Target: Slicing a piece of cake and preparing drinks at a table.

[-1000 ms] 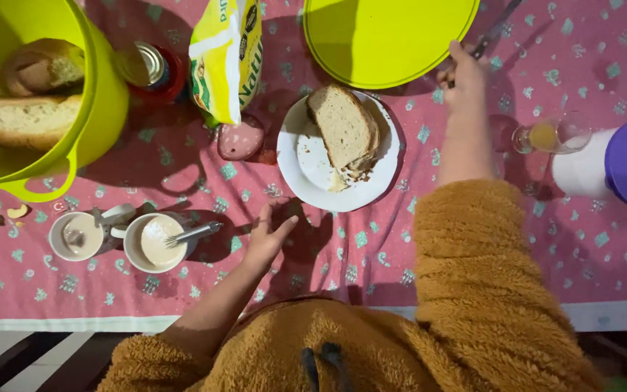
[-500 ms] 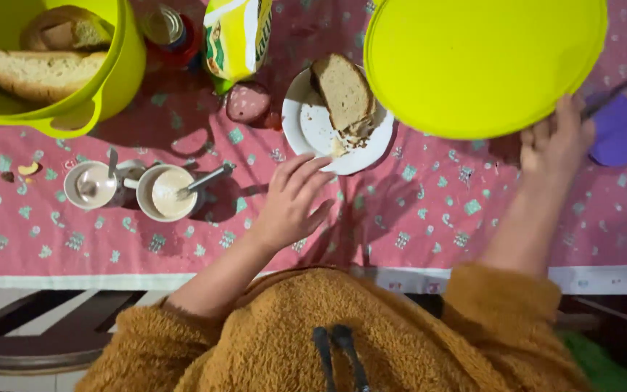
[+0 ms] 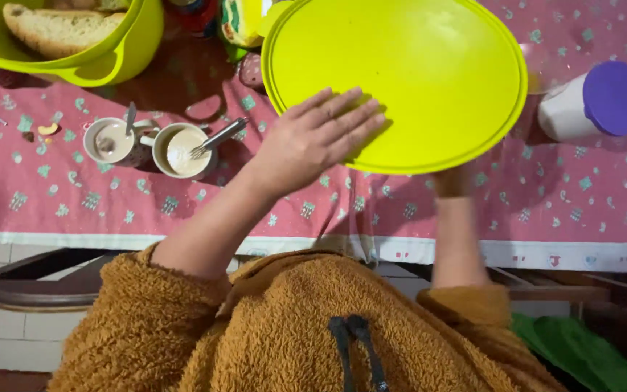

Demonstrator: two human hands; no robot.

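A large round lime-green lid [image 3: 415, 72] hangs over the middle of the table. My left hand [image 3: 317, 138] lies flat on its near left part, fingers stretched out and slightly apart. My right hand [image 3: 453, 181] is at the lid's near edge and holds it from below. Its fingers are hidden under the lid; only the wrist and heel show. The lid hides whatever lies under it on the table.
A lime-green bowl [image 3: 121, 62] with bread [image 3: 59, 29] stands at the far left. Two small cups [image 3: 110, 141] [image 3: 183, 151] of pale mix, with utensils in them, sit left of my left arm. A white container with a purple cap [image 3: 596, 101] lies at the right, on the pink tablecloth [image 3: 52, 203].
The lid has come left and nearer, now covering the plate with bread. My left hand has risen from the table onto the lid. My right hand went under its edge.
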